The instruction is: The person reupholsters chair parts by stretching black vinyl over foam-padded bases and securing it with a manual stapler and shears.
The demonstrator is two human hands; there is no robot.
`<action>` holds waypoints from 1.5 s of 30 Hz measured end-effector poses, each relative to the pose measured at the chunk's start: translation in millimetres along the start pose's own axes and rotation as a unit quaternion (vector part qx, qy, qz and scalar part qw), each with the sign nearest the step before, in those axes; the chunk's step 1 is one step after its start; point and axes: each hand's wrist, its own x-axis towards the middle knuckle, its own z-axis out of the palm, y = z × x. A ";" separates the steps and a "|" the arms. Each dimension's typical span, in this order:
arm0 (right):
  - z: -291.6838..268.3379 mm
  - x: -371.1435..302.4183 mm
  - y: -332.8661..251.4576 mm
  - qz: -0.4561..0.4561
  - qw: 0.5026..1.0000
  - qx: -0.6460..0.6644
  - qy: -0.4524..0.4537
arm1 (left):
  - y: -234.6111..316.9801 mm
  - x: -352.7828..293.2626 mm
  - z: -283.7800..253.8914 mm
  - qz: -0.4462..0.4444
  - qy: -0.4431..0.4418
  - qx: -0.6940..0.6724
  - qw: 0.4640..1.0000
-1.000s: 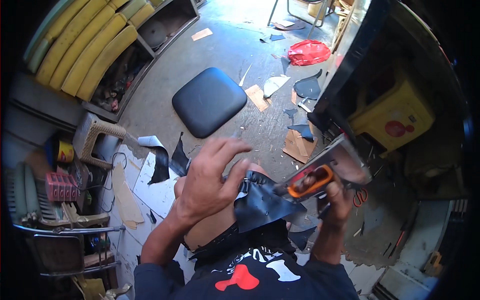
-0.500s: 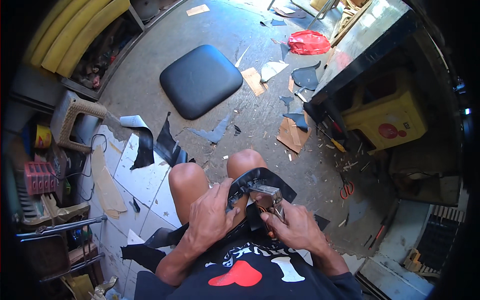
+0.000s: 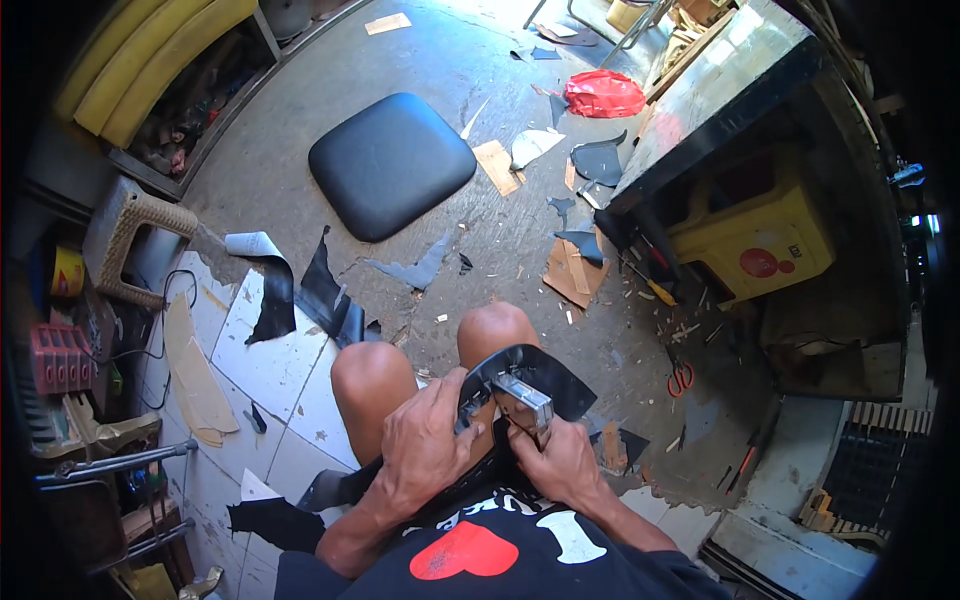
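Note:
On my lap rests a curved black piece covered in leather-like sheet [image 3: 562, 382], its raised rim arching toward my knees. My left hand [image 3: 425, 432] grips its left edge, with the fingers over the rim and the thumb on the inner side. A silver staple gun [image 3: 526, 402] is in my right hand [image 3: 558, 462], the fingers wrapped round its handle. The tool's front end points into the inner side of the rim, close to my left fingertips. Whether its nose touches the material cannot be made out. My right hand hides part of the handle.
A black padded seat [image 3: 392, 166] lies on the floor ahead. Around it are black offcuts [image 3: 272, 300], cardboard [image 3: 577, 272] and a red plastic bag [image 3: 604, 94]. Orange-handled scissors [image 3: 680, 378] and a yellow-handled screwdriver [image 3: 660, 291] lie to the right, near a yellow plastic stool [image 3: 765, 240].
My right hand has moved left with the staple gun, whose front end now sits further inside the rim. My left hand keeps its hold, and the whole view has shifted slightly.

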 end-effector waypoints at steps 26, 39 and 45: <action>-31.3 4.0 9.9 0.126 0.978 0.088 -0.141 | 9.1 -2.6 5.0 0.003 0.024 0.013 1.000; -45.3 -20.6 72.7 0.017 0.980 0.159 -0.115 | -11.2 0.0 -11.7 -0.026 -0.011 -0.015 0.999; -52.3 -30.2 77.8 0.073 0.977 0.198 -0.012 | -17.9 -8.9 -27.4 -0.001 -0.071 -0.103 0.992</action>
